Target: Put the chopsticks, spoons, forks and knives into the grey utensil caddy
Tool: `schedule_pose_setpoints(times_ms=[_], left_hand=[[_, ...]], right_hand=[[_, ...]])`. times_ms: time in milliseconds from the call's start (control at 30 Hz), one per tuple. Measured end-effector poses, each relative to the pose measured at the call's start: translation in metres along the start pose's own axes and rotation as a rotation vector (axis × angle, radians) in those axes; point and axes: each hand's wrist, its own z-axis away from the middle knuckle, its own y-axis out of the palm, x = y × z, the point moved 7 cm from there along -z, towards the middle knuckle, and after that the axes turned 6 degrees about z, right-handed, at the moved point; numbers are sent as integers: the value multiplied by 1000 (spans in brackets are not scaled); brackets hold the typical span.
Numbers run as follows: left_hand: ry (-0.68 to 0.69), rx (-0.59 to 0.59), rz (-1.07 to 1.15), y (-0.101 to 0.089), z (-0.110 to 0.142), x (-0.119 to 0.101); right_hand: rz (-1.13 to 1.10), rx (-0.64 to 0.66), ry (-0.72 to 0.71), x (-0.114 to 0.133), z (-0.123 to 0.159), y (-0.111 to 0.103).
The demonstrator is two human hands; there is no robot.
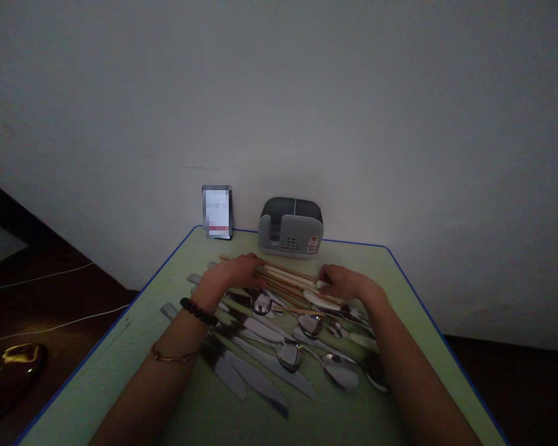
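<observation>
A bundle of wooden chopsticks (286, 278) lies slanting across the top of a spread of cutlery. My left hand (239, 272) is closed around the bundle near its left end, fingers curled over the sticks. At the other end, my right hand (344, 282) has its fingers bent and pressed against the chopsticks; their tips are partly hidden. Nearer to me are metal spoons (339, 371) and several table knives (255, 381), with a pale handle (323, 301) just under the right hand.
A grey two-compartment cutlery holder (302, 235) stands against the wall behind the chopsticks. To its left a phone (217, 212) leans upright on the wall. The green table (134, 353) has a blue edge, and white cables (56, 322) run beyond its left side.
</observation>
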Motion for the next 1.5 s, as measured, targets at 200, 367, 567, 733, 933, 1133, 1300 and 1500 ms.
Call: schedule_pose_setpoints(times_ms=[200,367,567,733,933,1133,1300,1500], left_hand=[[12,-7,15,-1,0,0],[-59,-47,-4,-5,2,4],[-76,-154,8,-16,6,10],[-53,-163,-14,-17,6,7],[42,-191,-12,-24,4,8],[142,-205,235,-48,22,2],[220,-301,311,-66,37,-14],[246,-375,239,-72,42,-23]], right_hand=[[-7,-14,-1,3,2,-2],[-26,-40,-4,1,0,-2],[-76,-66,-49,0,-4,-3],[-121,-99,-142,7,-4,-7],[-206,-184,-269,9,8,-25],[-422,-323,-339,-13,31,-53],[-492,-358,-292,-27,44,-63],[-445,-388,-281,-23,56,-71]])
